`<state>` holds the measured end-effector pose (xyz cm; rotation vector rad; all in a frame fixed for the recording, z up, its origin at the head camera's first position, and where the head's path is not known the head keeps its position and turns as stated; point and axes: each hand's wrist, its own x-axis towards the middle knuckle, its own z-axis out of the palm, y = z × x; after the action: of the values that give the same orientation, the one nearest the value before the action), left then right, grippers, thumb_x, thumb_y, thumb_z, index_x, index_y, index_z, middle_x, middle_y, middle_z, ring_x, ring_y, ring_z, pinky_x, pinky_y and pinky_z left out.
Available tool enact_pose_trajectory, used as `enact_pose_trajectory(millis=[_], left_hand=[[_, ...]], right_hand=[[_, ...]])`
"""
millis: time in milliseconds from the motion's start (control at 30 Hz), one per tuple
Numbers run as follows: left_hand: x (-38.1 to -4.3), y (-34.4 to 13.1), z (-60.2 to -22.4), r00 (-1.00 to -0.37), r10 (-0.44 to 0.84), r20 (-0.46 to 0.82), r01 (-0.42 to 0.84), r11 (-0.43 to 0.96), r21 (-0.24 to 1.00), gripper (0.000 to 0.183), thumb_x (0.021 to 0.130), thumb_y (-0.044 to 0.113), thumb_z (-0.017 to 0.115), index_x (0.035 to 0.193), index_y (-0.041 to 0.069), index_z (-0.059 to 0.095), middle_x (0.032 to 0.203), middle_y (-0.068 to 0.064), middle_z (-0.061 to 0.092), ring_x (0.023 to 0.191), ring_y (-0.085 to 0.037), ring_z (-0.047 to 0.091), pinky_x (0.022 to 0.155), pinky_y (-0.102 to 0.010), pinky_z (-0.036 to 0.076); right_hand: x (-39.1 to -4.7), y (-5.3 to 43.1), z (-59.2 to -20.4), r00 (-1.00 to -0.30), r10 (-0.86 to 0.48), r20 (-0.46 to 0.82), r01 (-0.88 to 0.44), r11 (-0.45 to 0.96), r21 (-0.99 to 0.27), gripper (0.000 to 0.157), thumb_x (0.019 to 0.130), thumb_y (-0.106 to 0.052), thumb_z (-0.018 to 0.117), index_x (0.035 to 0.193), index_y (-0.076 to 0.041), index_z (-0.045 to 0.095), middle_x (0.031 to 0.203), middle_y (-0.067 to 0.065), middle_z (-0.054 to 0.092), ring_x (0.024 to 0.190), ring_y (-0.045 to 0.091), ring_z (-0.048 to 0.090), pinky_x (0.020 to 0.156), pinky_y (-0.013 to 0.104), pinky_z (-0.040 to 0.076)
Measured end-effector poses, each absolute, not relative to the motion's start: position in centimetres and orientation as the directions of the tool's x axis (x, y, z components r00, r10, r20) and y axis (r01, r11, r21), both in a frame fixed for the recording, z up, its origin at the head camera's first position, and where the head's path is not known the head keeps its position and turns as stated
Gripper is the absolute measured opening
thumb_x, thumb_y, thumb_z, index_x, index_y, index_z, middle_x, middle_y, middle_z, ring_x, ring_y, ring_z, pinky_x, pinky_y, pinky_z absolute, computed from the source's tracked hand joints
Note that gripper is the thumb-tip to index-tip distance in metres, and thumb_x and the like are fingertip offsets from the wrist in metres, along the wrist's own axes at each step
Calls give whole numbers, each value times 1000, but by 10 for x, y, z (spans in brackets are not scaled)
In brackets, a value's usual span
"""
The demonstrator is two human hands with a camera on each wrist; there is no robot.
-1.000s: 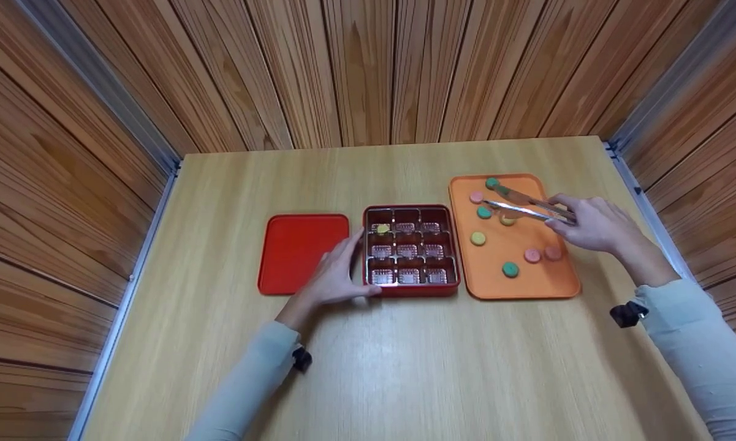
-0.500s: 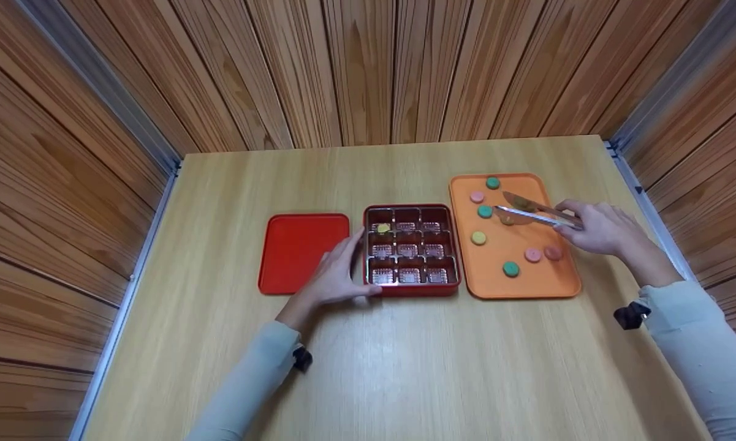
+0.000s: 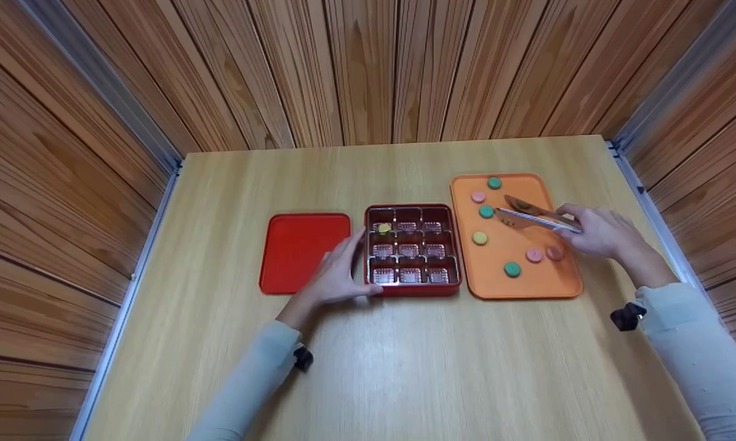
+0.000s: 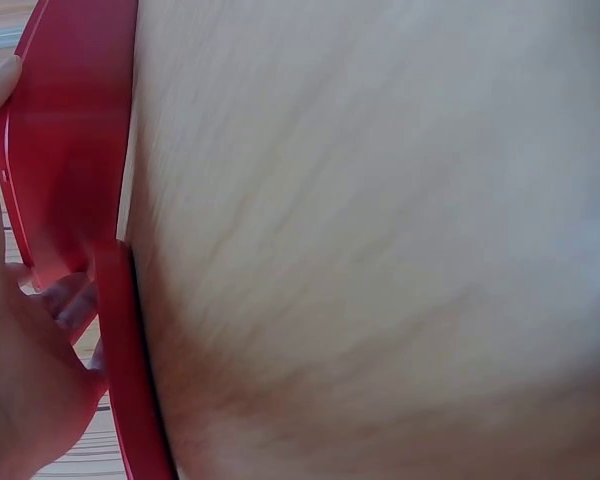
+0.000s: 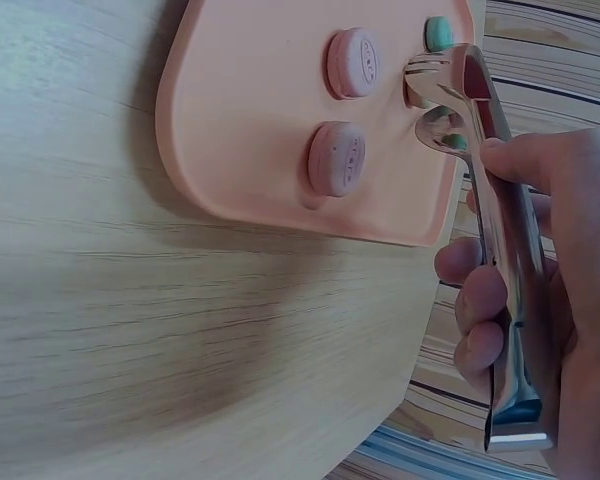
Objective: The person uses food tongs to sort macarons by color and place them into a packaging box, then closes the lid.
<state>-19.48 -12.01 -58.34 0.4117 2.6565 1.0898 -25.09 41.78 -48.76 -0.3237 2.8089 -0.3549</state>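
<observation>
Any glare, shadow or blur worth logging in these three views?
Head: pale glare on the tabletop, shadow beside the right sleeve. Left wrist: tabletop grain looks soft, with brownish shadow beside the red lid. Right wrist: bright highlights on the metal tongs, orange tray washed pinkish.

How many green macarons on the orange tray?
3: back green one near the far edge, middle green one left of the tongs, front green one toward the near edge. Tongs may hide more.

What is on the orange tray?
Three green macarons, three pink macarons and one yellow macaron show. The tongs in the right hand cover part of the tray; anything directly beneath is hidden.
</observation>
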Motion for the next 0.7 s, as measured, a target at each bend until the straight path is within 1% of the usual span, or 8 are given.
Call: enact_pose_trajectory(millis=[133,367,567,700], left_hand=[[-195,-120,-583,-932,343,-118,161,684,711,137,79,73,90,183,29,14,186,-14,33,174,-39,29,142,-72,20],[-193,-118,-581,-930,342,-134,148,685,713,136,80,72,88,183,28,12,187,-14,32,175,-40,26,142,-74,16],[-194,-118,-581,-930,344,-128,155,684,713,135,80,74,88,183,28,14,186,-13,32,175,-39,26,142,-73,18],[-194,-119,-582,-930,345,-123,160,683,712,137,80,73,89,183,28,13,186,-14,32,175,-39,27,141,-74,18]], right_hand=[[-251,418,-488,-931,-256,-259,-183,944,-274,53,111,-39,65,152,-6,59,82,7,55,61,22,49,54,32,36],[-250,418,-489,-931,-264,-254,-193,943,-270,47,111,-35,64,148,-6,61,87,11,60,68,24,50,57,35,35],[-249,417,-489,-924,-268,-271,-190,941,-281,46,111,-33,63,149,-6,61,85,10,59,65,23,50,55,33,36],[-250,417,-489,-923,-264,-281,-178,939,-296,44,111,-31,62,148,-7,61,82,8,58,60,23,52,52,32,39]])
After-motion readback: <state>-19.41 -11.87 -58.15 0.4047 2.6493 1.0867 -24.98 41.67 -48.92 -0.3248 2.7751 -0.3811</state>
